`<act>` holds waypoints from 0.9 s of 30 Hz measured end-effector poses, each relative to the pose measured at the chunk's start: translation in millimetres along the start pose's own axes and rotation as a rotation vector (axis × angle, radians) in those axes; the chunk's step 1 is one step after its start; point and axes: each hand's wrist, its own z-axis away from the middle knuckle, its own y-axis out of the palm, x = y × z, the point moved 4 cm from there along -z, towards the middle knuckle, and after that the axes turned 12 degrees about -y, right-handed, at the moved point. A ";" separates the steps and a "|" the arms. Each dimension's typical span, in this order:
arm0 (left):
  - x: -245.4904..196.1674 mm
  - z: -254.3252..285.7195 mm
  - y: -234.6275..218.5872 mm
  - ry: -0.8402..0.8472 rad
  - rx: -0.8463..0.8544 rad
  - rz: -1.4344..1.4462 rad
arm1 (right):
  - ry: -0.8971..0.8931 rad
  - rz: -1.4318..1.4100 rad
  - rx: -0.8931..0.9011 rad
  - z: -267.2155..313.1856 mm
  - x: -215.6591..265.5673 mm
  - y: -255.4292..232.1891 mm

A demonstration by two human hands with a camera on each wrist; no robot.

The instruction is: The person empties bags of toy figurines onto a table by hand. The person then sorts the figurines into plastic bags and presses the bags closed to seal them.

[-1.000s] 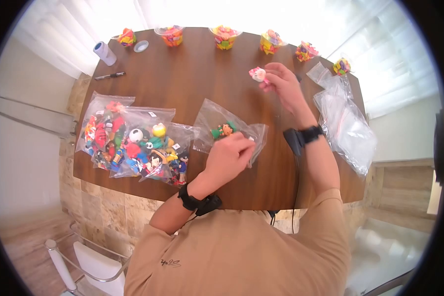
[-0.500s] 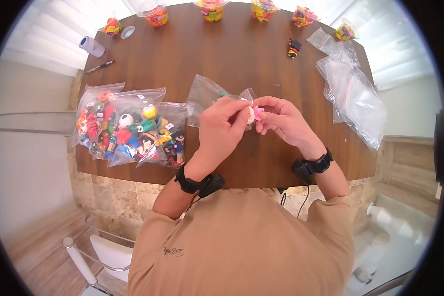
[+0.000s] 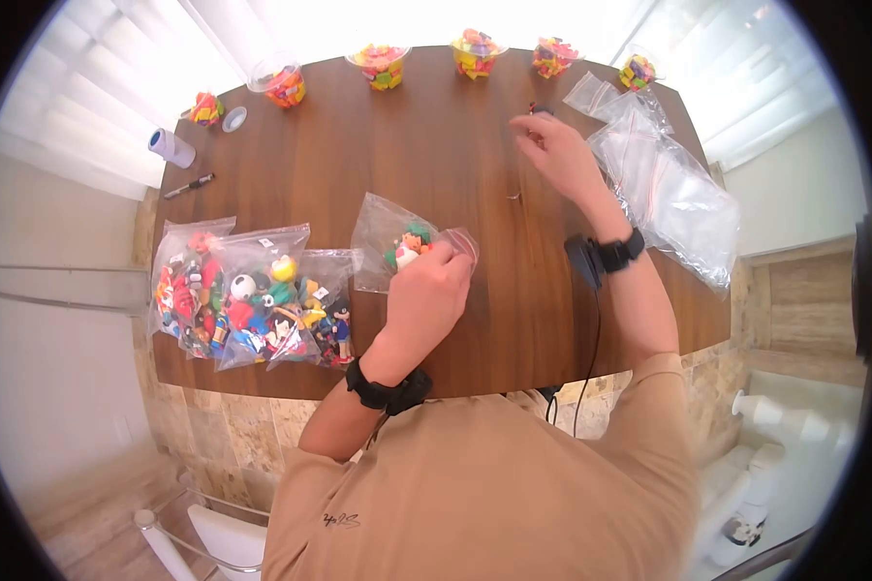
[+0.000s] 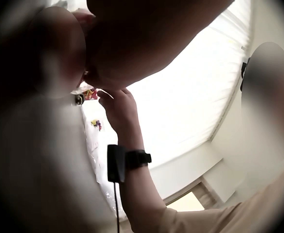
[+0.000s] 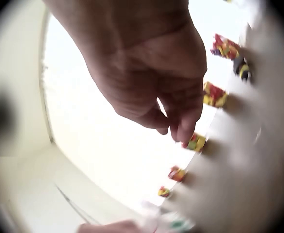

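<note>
My left hand (image 3: 428, 302) pinches the mouth of a clear zip bag (image 3: 370, 232) lying near the middle of the table. In it are a green-haired toy figure (image 3: 417, 232) and a white-faced one (image 3: 405, 258), partly covered by my hand. My right hand (image 3: 559, 155) reaches to the back right with loosely bent fingers and nothing between them. Just beyond its fingertips is a small black figure (image 3: 541, 109), mostly hidden in the head view. In the right wrist view the black-and-yellow figure (image 5: 242, 69) stands apart from the fingers.
Filled bags of toy figures (image 3: 252, 300) lie on the left. Several cups of colourful sweets (image 3: 381, 70) line the back edge. Flat clear bags (image 3: 664, 184) are spread at the right. A pen (image 3: 190, 186), a white roll (image 3: 171, 148) and a lid (image 3: 234, 119) lie at the back left.
My right hand brought a pink-and-white figure to the bag, let it go there, and moved away to the back right. My left hand still holds the bag.
</note>
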 end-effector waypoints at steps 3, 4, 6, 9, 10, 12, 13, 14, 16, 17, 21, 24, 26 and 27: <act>-1.0 -2.5 2.7 0.013 0.021 -0.047 | -0.071 0.512 -0.065 -14.1 -32.2 -1.9; -0.1 -3.7 1.9 0.008 0.017 -0.025 | 0.030 0.612 0.018 -16.7 -46.9 1.6; -0.4 -4.8 2.3 0.031 0.003 -0.043 | -0.035 0.646 -0.005 -18.2 -81.7 7.9; -0.6 -6.6 1.2 0.046 -0.008 -0.042 | 0.077 0.328 -0.026 -21.7 -75.2 -5.9; -0.6 -6.1 1.5 0.050 -0.005 -0.029 | 0.253 -0.026 -0.037 -16.4 -66.7 -10.8; -0.1 -5.5 2.1 0.038 0.003 -0.021 | 0.282 -0.598 -0.160 0.1 -35.1 -12.7; 0.1 -6.1 2.4 0.031 0.011 -0.019 | 0.296 -1.174 -0.293 9.9 -18.7 -9.8; 0.2 -5.8 2.0 0.024 0.015 -0.010 | 0.307 -1.168 -0.288 21.0 -4.7 -8.0; -0.5 -5.7 1.4 0.018 0.009 0.011 | 0.141 -1.326 -0.249 39.4 25.3 -3.8; -0.4 -4.7 2.3 0.005 0.014 0.019 | 0.157 -1.324 -0.241 50.1 32.1 1.2; 4.8 -5.0 2.0 -0.006 -0.022 0.061 | 0.168 -1.506 -0.282 79.4 42.2 31.4; 11.6 -8.1 -1.0 -0.153 -0.044 0.280 | 0.283 -1.624 -0.339 95.5 57.9 52.8; 16.3 -7.9 -1.7 -0.293 -0.039 0.436 | 0.365 -1.593 -0.369 103.5 69.2 64.4; 15.2 -7.3 -2.4 -0.287 -0.062 0.503 | 0.343 -1.571 -0.322 105.6 71.1 69.8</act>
